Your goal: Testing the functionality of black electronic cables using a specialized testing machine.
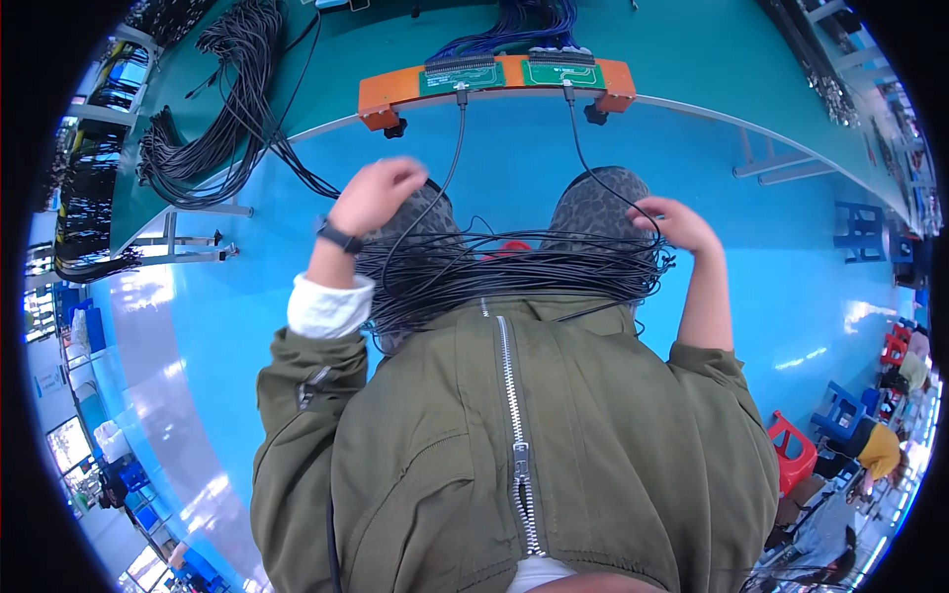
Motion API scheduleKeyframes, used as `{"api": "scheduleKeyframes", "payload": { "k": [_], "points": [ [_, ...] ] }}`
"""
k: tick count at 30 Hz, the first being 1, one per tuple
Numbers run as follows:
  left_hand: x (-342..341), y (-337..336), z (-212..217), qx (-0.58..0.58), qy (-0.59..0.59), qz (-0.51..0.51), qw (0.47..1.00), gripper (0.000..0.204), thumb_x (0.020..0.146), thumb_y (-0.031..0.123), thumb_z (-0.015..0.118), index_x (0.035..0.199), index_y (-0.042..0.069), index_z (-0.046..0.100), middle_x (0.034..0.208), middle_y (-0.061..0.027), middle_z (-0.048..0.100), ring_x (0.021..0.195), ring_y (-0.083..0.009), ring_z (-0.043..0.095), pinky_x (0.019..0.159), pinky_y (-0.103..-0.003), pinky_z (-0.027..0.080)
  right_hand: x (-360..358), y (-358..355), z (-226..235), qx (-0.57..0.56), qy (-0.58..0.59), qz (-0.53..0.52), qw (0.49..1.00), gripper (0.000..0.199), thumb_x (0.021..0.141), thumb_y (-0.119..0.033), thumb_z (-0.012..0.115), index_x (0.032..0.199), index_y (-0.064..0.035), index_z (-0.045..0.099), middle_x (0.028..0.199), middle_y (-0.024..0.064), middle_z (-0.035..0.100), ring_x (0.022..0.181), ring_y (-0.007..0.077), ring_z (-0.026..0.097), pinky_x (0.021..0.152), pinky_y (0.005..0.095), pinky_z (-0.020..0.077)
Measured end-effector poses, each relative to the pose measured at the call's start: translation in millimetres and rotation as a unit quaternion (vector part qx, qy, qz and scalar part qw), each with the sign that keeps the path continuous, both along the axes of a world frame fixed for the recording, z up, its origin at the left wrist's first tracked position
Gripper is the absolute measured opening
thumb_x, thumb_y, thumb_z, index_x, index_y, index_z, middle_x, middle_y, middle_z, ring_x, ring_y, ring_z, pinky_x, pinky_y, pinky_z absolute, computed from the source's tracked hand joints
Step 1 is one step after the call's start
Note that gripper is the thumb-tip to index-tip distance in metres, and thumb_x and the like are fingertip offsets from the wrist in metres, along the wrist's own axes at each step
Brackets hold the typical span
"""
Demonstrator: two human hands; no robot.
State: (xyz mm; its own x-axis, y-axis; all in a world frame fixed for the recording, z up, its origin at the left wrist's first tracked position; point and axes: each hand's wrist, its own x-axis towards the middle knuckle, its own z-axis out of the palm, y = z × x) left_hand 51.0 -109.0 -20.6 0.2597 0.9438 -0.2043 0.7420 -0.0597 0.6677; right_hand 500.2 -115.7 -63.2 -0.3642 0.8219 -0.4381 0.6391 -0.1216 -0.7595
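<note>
A thick bundle of thin black cables (514, 272) lies across my lap. Two black cables rise from it to the orange test fixture (381, 91) at the table's front edge. One plugs into the left green circuit board (460, 77), the other into the right green circuit board (563, 73). My right hand (680, 225) has its curled fingers on the right plugged cable (585, 158), above the bundle's right end. Over the bundle's left end hovers my left hand (376, 201), its fingers bent and smeared by motion; whether anything is between them cannot be seen.
More black cables (232, 109) lie heaped on the green table (692, 54) at the left, some hanging over its edge. Blue wires (514, 30) run back from the fixture. Black knobs hang below it. A red stool (791, 455) and another person (878, 453) are at the far right.
</note>
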Motion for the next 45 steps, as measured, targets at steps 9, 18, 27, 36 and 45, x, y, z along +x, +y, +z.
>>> {"api": "scheduleKeyframes", "payload": {
  "k": [9, 18, 27, 36, 45],
  "points": [
    [-59.4, -43.0, -45.5, 0.067, 0.058, -0.086, 0.992, 0.017, 0.073, 0.015, 0.069, 0.086, 0.005, 0.063, 0.088, -0.0058, 0.060, 0.085, -0.0232, 0.053, 0.083, -0.031, 0.041, -59.4, 9.3, -14.6, 0.001, -0.001, 0.128, 0.992, 0.022, 0.082, -0.022, 0.062, 0.093, -0.0034, 0.065, 0.085, 0.0039, 0.065, 0.076, 0.0166, 0.057, 0.074, 0.0271, 0.0442],
    [-46.1, -30.9, -63.0, 0.072, 0.073, -0.166, 0.981, 0.011, 0.076, 0.014, 0.065, 0.084, 0.006, 0.065, 0.089, -0.0052, 0.061, 0.087, -0.0249, 0.054, 0.082, -0.033, 0.042, -106.2, 29.3, 1.0, -0.052, -0.068, 0.318, 0.944, 0.020, 0.085, -0.022, 0.057, 0.089, -0.0042, 0.065, 0.083, 0.0038, 0.064, 0.072, 0.0153, 0.055, 0.068, 0.0275, 0.0433],
    [-48.6, -0.7, -63.8, 0.120, 0.059, 0.061, 0.989, 0.017, 0.082, 0.018, 0.058, 0.090, 0.005, 0.065, 0.084, -0.0075, 0.063, 0.083, -0.0265, 0.057, 0.074, -0.032, 0.046, -91.1, 31.9, -0.8, 0.044, -0.037, 0.154, 0.986, 0.022, 0.086, -0.020, 0.053, 0.089, -0.0029, 0.066, 0.079, 0.0070, 0.064, 0.065, 0.0196, 0.054, 0.065, 0.0290, 0.0449],
    [-72.9, -20.9, -86.6, 0.191, 0.067, 0.051, 0.978, 0.021, 0.084, 0.021, 0.056, 0.093, 0.005, 0.065, 0.083, -0.0073, 0.062, 0.083, -0.0257, 0.057, 0.075, -0.031, 0.046, 6.9, -0.1, -52.0, 0.281, -0.160, -0.041, 0.945, 0.032, 0.078, -0.015, 0.065, 0.109, -0.0070, 0.058, 0.110, 0.0090, 0.055, 0.098, 0.0262, 0.053, 0.088, 0.0330, 0.0427],
    [-93.0, -28.9, -80.7, 0.125, -0.136, 0.447, 0.875, 0.023, 0.085, 0.024, 0.059, 0.095, 0.004, 0.065, 0.088, -0.0064, 0.064, 0.080, -0.0192, 0.058, 0.073, -0.028, 0.046, 20.9, -6.8, -60.6, 0.205, -0.040, -0.127, 0.970, 0.039, 0.076, -0.014, 0.067, 0.112, -0.0073, 0.056, 0.118, 0.0092, 0.049, 0.104, 0.0256, 0.050, 0.093, 0.0328, 0.0397]
  ]
}}
